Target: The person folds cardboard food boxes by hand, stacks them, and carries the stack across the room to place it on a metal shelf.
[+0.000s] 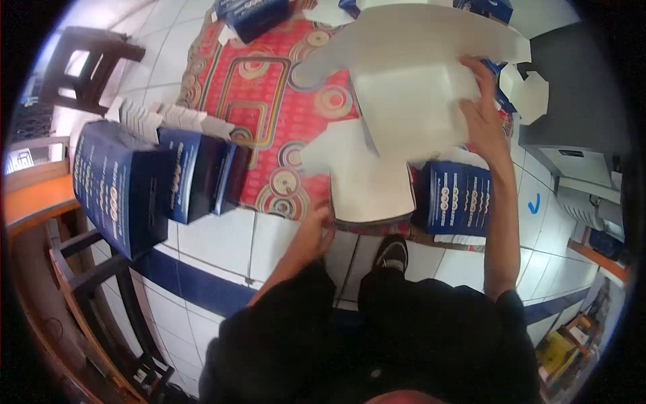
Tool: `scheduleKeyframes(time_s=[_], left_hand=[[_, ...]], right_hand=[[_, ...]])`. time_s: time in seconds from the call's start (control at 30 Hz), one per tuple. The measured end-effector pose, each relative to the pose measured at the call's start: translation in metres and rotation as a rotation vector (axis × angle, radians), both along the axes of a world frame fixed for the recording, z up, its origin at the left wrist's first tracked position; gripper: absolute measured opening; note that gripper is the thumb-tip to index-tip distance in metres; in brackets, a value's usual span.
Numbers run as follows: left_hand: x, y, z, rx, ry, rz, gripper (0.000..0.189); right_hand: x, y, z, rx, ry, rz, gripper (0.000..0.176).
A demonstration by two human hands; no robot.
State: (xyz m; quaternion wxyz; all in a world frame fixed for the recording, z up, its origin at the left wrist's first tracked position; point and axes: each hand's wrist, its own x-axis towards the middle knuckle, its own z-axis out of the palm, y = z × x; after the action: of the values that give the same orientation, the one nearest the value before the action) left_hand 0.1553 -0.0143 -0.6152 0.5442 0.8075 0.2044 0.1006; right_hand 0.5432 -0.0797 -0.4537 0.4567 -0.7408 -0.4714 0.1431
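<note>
A large unfolded cardboard box (417, 101), white inside and blurred at its flaps, is tilted over the patterned cloth. My right hand (486, 114) grips its right wall, thumb and fingers apart along the edge. Nearer to me is a second open box (370, 192), white inside, partly covered by the large one. At its lower left corner my left hand (316, 232) has loosely bent fingers with a gap between them; whether they touch the cardboard is hard to tell. A dark blue printed box (461, 198) lies beside my right forearm.
Several blue boxes with white flaps (118, 188) stand in a row at left. More blue boxes (252, 17) lie at the back of the red patterned cloth (249, 101). A brown stool (91, 67) is at upper left, a grey cabinet (572, 94) at right.
</note>
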Motion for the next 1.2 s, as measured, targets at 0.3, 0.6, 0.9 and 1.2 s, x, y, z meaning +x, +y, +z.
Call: scheduleKeyframes(time_s=[0.3,0.6,0.9,1.2], left_hand=[[0.007,-0.017,-0.02,-0.165,-0.057,0.227,0.047],[0.001,-0.006,-0.024,-0.301,-0.128,0.346,0.045],[0.034,0.009,0.012,-0.488,-0.155,0.326,0.053],[0.037,0.007,0.006,-0.518,-0.13,0.343,0.064]], right_hand=[[-0.136,-0.084,-0.025,-0.278,0.26,-0.393,0.056],[-0.145,-0.047,-0.058,-0.315,0.014,-0.3,0.048],[-0.105,-0.053,-0.059,-0.311,0.365,-0.296,0.045],[-0.095,-0.053,-0.049,-0.357,0.648,-0.38,0.045]])
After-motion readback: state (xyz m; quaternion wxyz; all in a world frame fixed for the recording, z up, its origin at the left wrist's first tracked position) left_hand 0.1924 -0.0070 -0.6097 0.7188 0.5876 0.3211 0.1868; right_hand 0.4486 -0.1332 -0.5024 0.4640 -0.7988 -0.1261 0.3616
